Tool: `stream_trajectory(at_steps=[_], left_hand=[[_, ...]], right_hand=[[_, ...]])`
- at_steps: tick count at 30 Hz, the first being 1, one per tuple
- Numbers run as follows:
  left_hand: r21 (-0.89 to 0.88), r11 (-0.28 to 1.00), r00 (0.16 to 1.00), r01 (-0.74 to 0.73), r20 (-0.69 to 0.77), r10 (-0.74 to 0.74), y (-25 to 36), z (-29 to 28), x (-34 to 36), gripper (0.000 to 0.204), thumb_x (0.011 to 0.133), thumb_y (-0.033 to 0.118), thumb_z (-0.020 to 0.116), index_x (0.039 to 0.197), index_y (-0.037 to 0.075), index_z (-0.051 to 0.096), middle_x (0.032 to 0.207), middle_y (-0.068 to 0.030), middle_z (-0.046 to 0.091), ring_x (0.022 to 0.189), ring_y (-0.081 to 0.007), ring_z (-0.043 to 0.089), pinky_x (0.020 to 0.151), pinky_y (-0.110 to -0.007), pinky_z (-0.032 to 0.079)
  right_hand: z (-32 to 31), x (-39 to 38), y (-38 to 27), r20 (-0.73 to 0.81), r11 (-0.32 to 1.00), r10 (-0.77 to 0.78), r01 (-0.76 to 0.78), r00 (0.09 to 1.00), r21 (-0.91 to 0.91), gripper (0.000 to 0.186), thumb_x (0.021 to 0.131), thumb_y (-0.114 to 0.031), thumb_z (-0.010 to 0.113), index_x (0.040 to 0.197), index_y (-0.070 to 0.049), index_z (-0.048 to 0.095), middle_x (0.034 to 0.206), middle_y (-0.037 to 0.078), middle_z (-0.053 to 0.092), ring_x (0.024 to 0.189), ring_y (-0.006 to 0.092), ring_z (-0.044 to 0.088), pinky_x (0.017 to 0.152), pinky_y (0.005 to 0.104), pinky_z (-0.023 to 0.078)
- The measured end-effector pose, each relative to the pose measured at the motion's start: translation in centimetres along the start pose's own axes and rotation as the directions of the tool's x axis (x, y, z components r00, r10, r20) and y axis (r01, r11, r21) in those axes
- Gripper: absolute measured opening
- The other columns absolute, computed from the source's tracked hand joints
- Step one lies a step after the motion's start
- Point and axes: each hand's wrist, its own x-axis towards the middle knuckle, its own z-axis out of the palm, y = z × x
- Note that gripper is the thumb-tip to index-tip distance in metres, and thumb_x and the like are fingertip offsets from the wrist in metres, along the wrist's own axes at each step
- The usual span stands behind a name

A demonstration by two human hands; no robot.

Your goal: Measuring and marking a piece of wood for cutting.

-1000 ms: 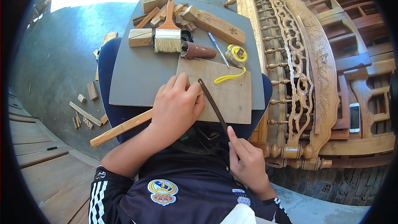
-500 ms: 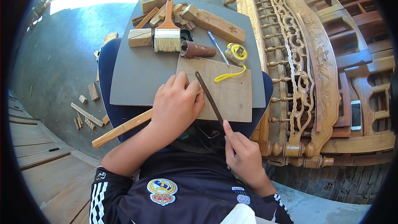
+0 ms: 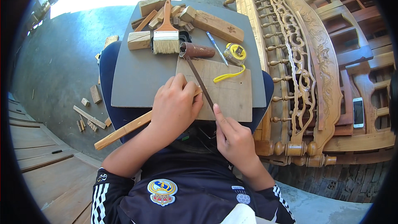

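Seen from the head camera, both forearms come up from the lower edge toward a flat wooden board (image 3: 230, 89) lying on the grey desk (image 3: 137, 74). Left hand (image 3: 176, 105) lies palm down, fingers curled, pressing a long wooden strip (image 3: 124, 129) against the board's near left corner; the strip runs out past the desk edge toward the lower left. Right hand (image 3: 234, 139) sits just below the board's near edge, closed around the end of a thin dark file (image 3: 199, 81), forefinger stretched along it. This file slants across the board, its far tip beside a brown cylinder (image 3: 199, 50) at the board's far edge. Beyond the board lie a paintbrush (image 3: 166, 33), a yellow tape measure (image 3: 235, 52) and wood blocks (image 3: 215, 25). Right of the board stands carved wooden furniture (image 3: 298, 66).
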Motion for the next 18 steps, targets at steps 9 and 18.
stream_trajectory(at_steps=[9, 18], left_hand=[[0.021, 1.000, 0.998, -0.021, -0.059, 0.022, -0.1, 0.3, -0.1, 0.017, 0.084, 0.015, 0.079, 0.087, 0.003, 0.068, 0.090, -0.0122, 0.058, 0.086, -0.0317, 0.065, 0.075, -0.043, 0.054], [0.019, 1.000, 1.000, 0.007, -0.017, -0.006, 0.2, 0.0, 0.1, 0.017, 0.082, 0.016, 0.079, 0.087, 0.003, 0.069, 0.090, -0.0120, 0.058, 0.087, -0.0315, 0.065, 0.075, -0.043, 0.054]], right_hand=[[-3.9, -4.1, -1.2, 0.069, 0.998, 0.053, -0.052, 0.996, -0.019, 0.072, 0.083, 0.009, 0.069, 0.153, -0.003, 0.054, 0.079, 0.010, 0.058, 0.061, 0.0288, 0.062, 0.058, 0.0418, 0.053], [-0.2, 1.6, 0.3, 0.020, 1.000, 0.000, 0.001, 1.000, -0.027, 0.068, 0.086, 0.006, 0.069, 0.151, -0.004, 0.056, 0.076, 0.013, 0.059, 0.061, 0.0330, 0.062, 0.058, 0.0431, 0.052]])
